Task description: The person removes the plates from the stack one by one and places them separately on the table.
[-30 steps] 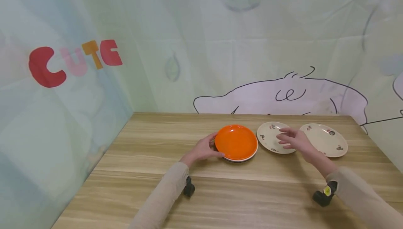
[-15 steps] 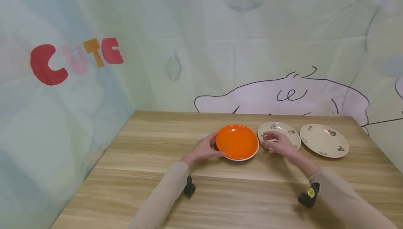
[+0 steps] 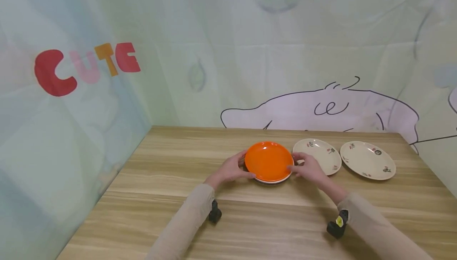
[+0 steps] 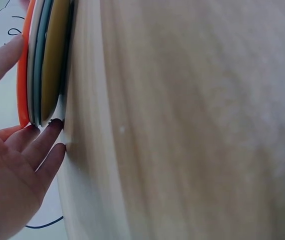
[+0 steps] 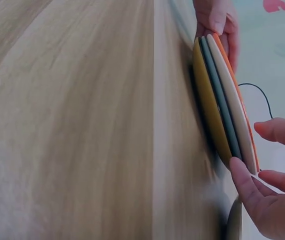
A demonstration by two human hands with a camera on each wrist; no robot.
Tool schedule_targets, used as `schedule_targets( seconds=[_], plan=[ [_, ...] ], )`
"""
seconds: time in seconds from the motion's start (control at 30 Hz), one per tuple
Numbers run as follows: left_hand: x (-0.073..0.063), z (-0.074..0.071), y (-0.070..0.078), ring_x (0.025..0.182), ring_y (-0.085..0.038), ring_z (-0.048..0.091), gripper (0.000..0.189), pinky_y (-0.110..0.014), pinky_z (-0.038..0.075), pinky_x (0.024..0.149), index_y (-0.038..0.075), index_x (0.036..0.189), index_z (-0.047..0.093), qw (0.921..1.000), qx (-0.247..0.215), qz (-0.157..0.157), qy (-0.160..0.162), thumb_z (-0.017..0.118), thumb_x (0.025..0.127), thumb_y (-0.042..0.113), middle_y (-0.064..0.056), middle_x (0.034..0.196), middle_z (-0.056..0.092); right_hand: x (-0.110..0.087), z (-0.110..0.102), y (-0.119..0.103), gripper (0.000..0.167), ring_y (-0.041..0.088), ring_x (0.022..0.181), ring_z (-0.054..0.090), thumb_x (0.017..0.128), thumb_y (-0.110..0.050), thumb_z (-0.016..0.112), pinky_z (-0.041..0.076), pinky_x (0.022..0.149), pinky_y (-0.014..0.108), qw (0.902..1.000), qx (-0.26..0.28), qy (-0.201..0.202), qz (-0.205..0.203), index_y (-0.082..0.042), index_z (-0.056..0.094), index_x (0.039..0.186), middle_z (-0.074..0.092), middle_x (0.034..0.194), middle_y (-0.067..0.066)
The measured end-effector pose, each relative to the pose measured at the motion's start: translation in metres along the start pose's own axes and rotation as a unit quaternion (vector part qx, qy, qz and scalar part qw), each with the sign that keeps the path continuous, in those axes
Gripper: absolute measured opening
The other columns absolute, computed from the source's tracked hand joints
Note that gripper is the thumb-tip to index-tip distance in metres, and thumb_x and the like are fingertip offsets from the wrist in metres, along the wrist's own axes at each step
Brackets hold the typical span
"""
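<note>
In the head view a stack of plates sits on the table, with a glossy orange plate on top. Below it, the right wrist view shows a cream plate, a teal plate and a mustard plate. My left hand holds the stack's left side, thumb at the near rim, fingers round the edge. At the right side, my right hand has its fingertips right at the rims. Its thumb overlaps the orange plate in the head view but stands off it in the right wrist view.
Right of the stack lies a round cream plate with small printed motifs. Beside it, farther right, is a similar larger oval plate. The wood-grain table ends at a printed cloth backdrop behind and at left.
My right hand has moved left from over the round cream plate to the right edge of the stack. My left hand and the plates have stayed in place.
</note>
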State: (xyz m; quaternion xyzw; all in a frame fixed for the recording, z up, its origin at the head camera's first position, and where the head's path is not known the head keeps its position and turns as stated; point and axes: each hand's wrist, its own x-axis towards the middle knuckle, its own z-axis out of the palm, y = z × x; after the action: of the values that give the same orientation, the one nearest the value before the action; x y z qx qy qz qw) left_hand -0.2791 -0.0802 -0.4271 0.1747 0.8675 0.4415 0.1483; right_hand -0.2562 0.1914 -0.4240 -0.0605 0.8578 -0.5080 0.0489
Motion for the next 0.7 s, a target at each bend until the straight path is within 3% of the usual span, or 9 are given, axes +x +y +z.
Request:
schedule_targets(
  seconds=[0.13, 0.37, 0.7],
  plan=[
    [-0.0005, 0.0001, 0.0004, 0.125, -0.02, 0.041, 0.093, -0.035, 0.032, 0.105, 0.007, 0.142, 0.026, 1.0, -0.003, 0.003, -0.001, 0.078, 0.07, 0.03, -0.008, 0.142, 0.037, 0.0012, 0.004, 0.0016, 0.054, 0.014, 0.067, 0.06, 0.079, -0.008, 0.068, 0.054, 0.056, 0.026, 1.0, -0.002, 0.008, 0.0, 0.012, 0.045, 0.124, 0.05, 0.12, 0.029],
    [-0.0016, -0.0009, 0.0003, 0.125, -0.02, 0.042, 0.092, -0.036, 0.033, 0.105, 0.006, 0.142, 0.027, 1.0, -0.006, 0.002, 0.0, 0.079, 0.07, 0.031, -0.008, 0.142, 0.037, 0.0012, 0.0073, 0.0001, 0.053, 0.018, 0.058, 0.061, 0.077, -0.004, 0.069, 0.054, 0.055, 0.027, 0.9997, 0.001, 0.023, -0.001, 0.014, 0.047, 0.121, 0.057, 0.108, 0.029],
    [-0.0006, -0.0003, -0.0012, 0.125, -0.019, 0.042, 0.091, -0.034, 0.034, 0.104, 0.009, 0.142, 0.028, 0.9999, 0.008, 0.01, -0.002, 0.078, 0.07, 0.03, -0.007, 0.143, 0.035, 0.0016, 0.0048, 0.0037, 0.05, 0.012, 0.067, 0.061, 0.078, 0.0, 0.065, 0.055, 0.059, 0.026, 0.9992, 0.025, 0.031, -0.009, 0.015, 0.047, 0.122, 0.053, 0.115, 0.03]
  ],
)
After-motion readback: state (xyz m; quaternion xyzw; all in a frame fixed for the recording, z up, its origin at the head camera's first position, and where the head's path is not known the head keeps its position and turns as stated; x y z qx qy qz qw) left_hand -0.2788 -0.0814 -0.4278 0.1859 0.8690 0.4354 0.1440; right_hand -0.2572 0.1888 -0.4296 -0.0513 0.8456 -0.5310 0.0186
